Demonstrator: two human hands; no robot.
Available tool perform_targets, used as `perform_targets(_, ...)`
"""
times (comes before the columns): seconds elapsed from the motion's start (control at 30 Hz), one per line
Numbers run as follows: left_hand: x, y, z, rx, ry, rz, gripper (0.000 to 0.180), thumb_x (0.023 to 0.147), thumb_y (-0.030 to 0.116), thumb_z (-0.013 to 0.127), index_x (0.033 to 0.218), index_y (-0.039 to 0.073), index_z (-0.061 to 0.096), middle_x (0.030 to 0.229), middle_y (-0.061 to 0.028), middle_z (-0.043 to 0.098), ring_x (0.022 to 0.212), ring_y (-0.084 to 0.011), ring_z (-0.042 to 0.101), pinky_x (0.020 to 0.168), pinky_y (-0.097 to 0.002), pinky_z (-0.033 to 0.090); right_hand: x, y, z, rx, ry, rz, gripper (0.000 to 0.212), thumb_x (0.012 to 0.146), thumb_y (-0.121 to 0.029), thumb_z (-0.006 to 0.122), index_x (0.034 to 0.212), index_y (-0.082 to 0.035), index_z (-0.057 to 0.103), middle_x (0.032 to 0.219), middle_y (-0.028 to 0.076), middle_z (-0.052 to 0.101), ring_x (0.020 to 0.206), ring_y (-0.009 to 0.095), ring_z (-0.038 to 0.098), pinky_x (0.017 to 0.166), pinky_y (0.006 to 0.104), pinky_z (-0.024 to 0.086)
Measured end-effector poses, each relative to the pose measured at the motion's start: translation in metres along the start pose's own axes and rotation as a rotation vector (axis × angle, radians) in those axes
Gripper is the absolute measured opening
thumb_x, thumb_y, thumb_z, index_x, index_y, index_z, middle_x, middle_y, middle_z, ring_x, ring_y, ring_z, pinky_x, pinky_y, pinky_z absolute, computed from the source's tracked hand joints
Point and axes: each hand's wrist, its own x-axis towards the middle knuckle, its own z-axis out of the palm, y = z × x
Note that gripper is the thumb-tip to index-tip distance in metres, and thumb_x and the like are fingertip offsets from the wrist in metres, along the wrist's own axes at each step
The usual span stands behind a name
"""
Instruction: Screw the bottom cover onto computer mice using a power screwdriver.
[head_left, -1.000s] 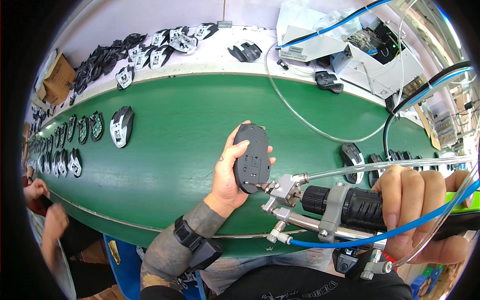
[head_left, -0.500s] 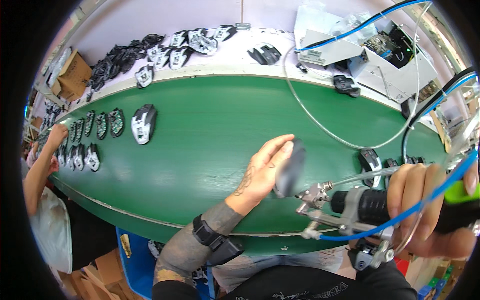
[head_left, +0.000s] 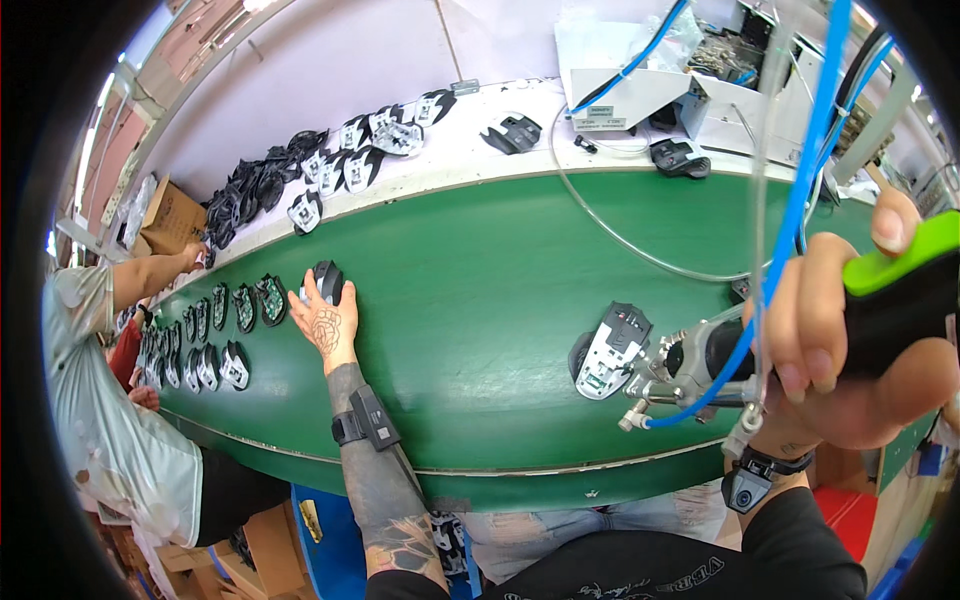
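My left hand (head_left: pixel 328 318) reaches out to the left over the green work surface, its fingers curled round a black-and-grey computer mouse shell (head_left: pixel 325 277). In my right hand (head_left: pixel 850 340) is a power screwdriver (head_left: pixel 725 350) with a bright green lever, held in the fist; metal fittings and a blue hose crowd its front end. Just left of that front end lies a mouse shell (head_left: pixel 612 350), white with a black end. A dark rounded piece (head_left: pixel 580 358) shows partly from under it. The screwdriver's bit cannot be made out.
Circuit-board halves (head_left: pixel 270 300) and white-and-black shells (head_left: pixel 234 366) stand in rows at the left, near a co-worker (head_left: pixel 150 380) reaching to the back ledge. More mouse shells (head_left: pixel 397 137) and a black cable heap (head_left: pixel 250 190) line that ledge. A clear hose (head_left: pixel 625 240) loops over the surface.
My left hand has gone from the middle to the left, from a dark shell to another mouse shell. A white-and-black shell now lies by the screwdriver. The co-worker's arm has moved to the back ledge.
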Motion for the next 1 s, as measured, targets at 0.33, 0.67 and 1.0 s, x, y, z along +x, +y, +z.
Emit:
perform_targets(0.33, -0.052, 0.13, -0.071, -0.479, -0.586, 0.461, 0.058, 0.068, 0.031, 0.077, 0.118, 0.011, 0.055, 0.107, -0.0195, 0.053, 0.099, -0.0362, 0.056, 0.087, -0.0429, 0.048, -0.007, -0.011, 0.012, -0.228, 0.2, 0.01, 0.076, 0.081, -0.027, 0.074, 0.141, -0.02, 0.028, 0.076, 0.01, 0.053, 0.07, 0.025, 0.055, 0.067, 0.0399, 0.047)
perform_targets(0.67, -0.117, 0.179, -0.118, -2.183, -1.572, -0.672, 0.056, 0.092, 0.031, 0.048, 0.143, 0.012, 0.032, 0.117, -0.0148, 0.054, 0.093, -0.0279, 0.062, 0.079, -0.0453, 0.055, 0.009, 0.036, -0.005, -0.102, 0.099, -0.705, 0.076, 0.085, -0.063, 0.054, 0.141, -0.015, 0.035, 0.074, 0.001, 0.052, 0.057, 0.013, 0.048, 0.06, 0.0296, 0.042)
perform_targets(1.0, -0.137, 0.187, -0.13, -2.121, -1.607, -0.675, 0.076, 0.078, 0.021, 0.055, 0.146, 0.009, 0.023, 0.121, -0.0173, 0.046, 0.096, -0.0293, 0.059, 0.079, -0.0465, 0.056, -0.006, 0.019, 0.003, -0.255, 0.269, -0.58, 0.071, 0.086, -0.059, 0.057, 0.14, -0.018, 0.036, 0.077, -0.003, 0.053, 0.061, 0.011, 0.047, 0.063, 0.0288, 0.038)
